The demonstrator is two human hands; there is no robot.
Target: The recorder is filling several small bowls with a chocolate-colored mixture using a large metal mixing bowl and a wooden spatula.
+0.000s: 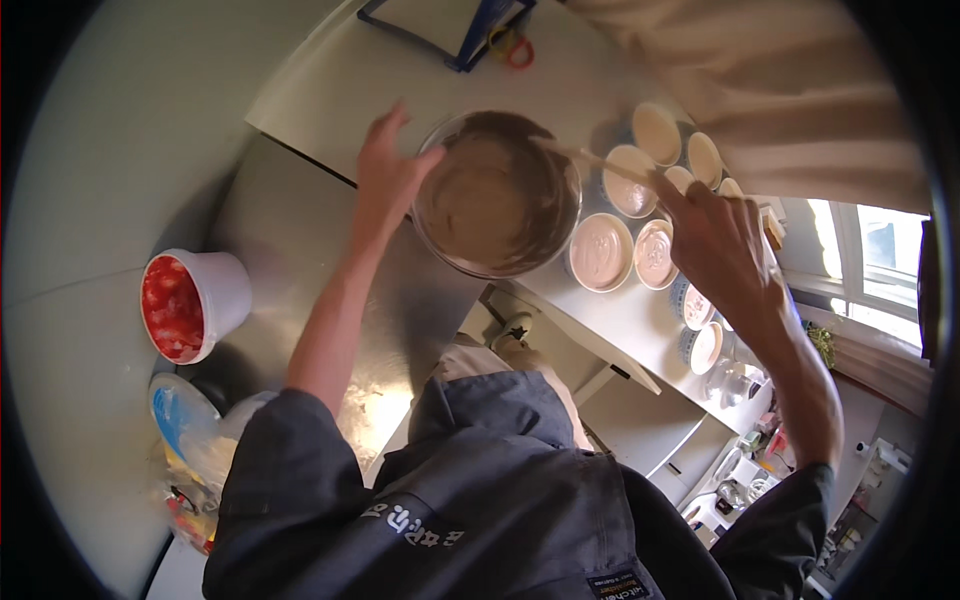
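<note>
A metal mixing bowl [545, 252] stands on the worktop in front of me, with a smooth beige-brown mixture [485, 205] inside. My left hand [388, 180] is at the bowl's left side, fingers apart, its thumb by the rim. Whether the thumb touches the rim I cannot tell. Closed round a long, pale handle, my right hand [718, 235] holds a spatula-like tool [592, 158] that slants left over the bowl's right rim. The tool's far end is blurred. Beneath and beside that hand stand several round paper cups [600, 253] filled with pale pink cream.
On the left stands a white tub [225, 290] with red contents, near plastic bags [200, 445]. Behind the bowl lie a blue-edged frame [470, 45] and a red-and-yellow looped item [512, 48]. A beige curtain [770, 90] hangs at the right, beside a window [885, 250].
</note>
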